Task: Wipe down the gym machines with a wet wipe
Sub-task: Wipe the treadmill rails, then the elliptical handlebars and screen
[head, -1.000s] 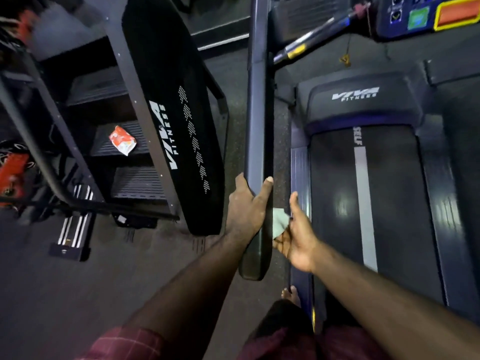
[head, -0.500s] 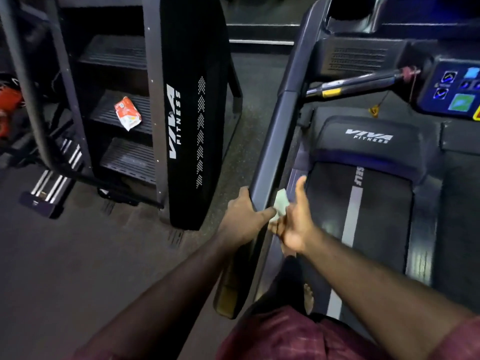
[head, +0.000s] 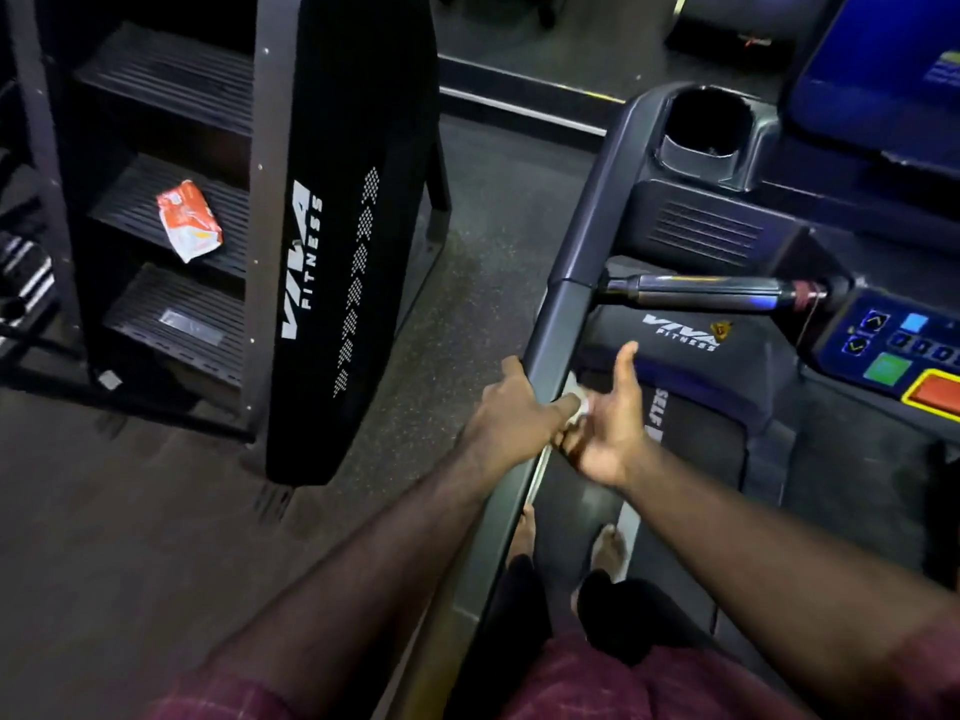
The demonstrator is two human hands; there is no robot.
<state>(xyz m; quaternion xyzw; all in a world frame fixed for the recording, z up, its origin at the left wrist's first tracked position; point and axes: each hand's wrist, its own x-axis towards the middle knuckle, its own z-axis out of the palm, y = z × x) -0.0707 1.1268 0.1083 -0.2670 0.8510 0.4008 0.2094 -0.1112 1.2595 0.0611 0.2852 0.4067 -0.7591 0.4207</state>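
Here, the left hand (head: 511, 413) gripped the treadmill rail (head: 551, 324), maybe to stay steady. The right hand (head: 609, 423) held the wet wipe (head: 580, 396) against the rail's inner side to rub it clean.

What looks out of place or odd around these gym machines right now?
One thing: a crumpled orange-and-white packet lies askew on the middle step of the stair machine on the left, like litter or a left-behind wipe pack. Its print is too small to read. Nothing looks spilled or broken.
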